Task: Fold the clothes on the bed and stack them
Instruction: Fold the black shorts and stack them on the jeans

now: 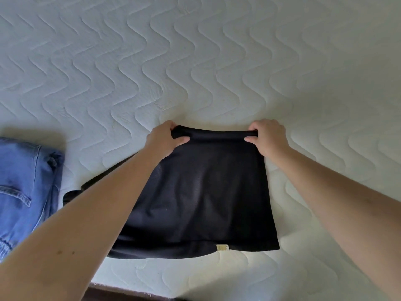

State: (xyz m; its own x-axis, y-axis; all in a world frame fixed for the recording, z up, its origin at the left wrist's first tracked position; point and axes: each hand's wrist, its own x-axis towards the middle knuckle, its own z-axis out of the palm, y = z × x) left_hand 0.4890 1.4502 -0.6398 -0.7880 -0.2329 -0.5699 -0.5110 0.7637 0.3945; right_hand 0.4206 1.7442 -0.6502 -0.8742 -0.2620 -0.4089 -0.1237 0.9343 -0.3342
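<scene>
While both hands, left hand (166,135) and right hand (268,135), pinch the far edge of the black mesh garment (201,192), its length runs back toward the person across the white quilted bed (195,61).

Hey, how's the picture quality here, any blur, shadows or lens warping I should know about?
Head view: sharp overall, soft even light, no glare; faint shadows beside the jeans and under the black garment; its dark fabric hides most folds; wide-angle stretch enlarges both forearms near the bottom corners, while the left hand and right hand stay crisp.

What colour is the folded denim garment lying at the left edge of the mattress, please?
The folded denim garment is blue; the head view shows it.
</scene>
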